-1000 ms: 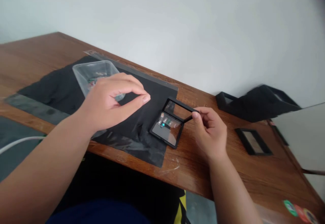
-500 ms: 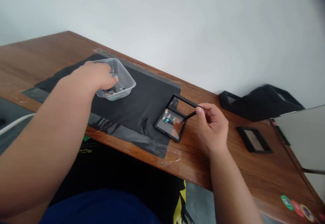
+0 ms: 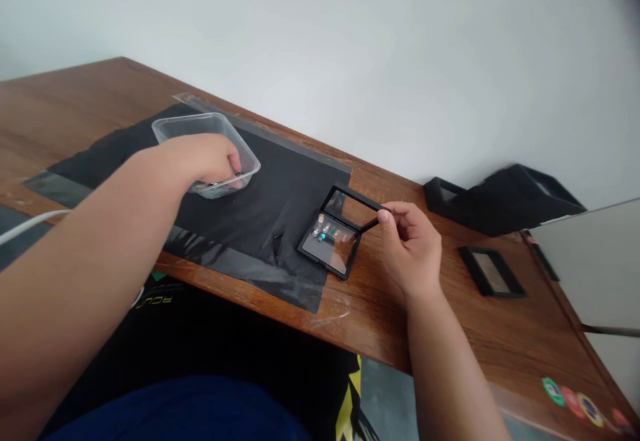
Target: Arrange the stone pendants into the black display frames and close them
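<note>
Pinch, right hand — hinged, clear-windowed black case

White cable at left, by near edge of wooden table; stickers in row, near right; pale wall behind

the left forearm and the right forearm show bare on my feed, as do the left hand and the right hand, the latter with a short thumbnail. i see deep blue cloth curving along the bottom, and a black garment over the lap. small yellowish lettering is printed on it, too faint for me to read whole. a bright yellow panel with jagged black shapes marks its right side.
</note>
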Motion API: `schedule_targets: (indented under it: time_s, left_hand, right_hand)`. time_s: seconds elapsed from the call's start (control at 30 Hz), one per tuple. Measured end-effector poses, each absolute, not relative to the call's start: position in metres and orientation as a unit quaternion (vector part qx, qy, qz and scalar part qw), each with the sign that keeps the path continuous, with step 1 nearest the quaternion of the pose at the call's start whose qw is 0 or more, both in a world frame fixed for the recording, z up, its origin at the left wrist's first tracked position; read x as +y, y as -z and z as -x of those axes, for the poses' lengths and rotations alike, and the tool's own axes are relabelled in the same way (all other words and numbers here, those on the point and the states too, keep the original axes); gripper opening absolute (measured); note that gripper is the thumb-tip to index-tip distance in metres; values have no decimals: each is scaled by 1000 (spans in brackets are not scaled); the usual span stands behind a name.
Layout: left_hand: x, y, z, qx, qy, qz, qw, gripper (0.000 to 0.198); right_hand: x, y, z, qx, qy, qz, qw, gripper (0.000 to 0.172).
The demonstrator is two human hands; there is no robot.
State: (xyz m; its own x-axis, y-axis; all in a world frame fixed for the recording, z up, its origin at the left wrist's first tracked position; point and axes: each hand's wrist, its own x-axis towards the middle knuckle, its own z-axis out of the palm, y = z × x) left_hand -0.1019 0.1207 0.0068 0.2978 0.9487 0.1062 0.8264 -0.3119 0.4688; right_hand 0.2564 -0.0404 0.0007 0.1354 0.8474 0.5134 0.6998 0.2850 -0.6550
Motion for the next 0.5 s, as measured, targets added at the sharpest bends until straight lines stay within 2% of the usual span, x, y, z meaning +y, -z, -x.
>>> schedule_targets:
  time_s: [0.17, 0.5]
  left_hand:
    - [107, -21, 86, 632, -71, -746, 196, 20]
    - [91, -36, 82, 674, -64, -715, 174, 17]
  right_hand:
    - [-41, -1, -257, -651, -76, 594, 467, 27]
    - [-41, -2, -256, -651, -79, 592, 469, 23]
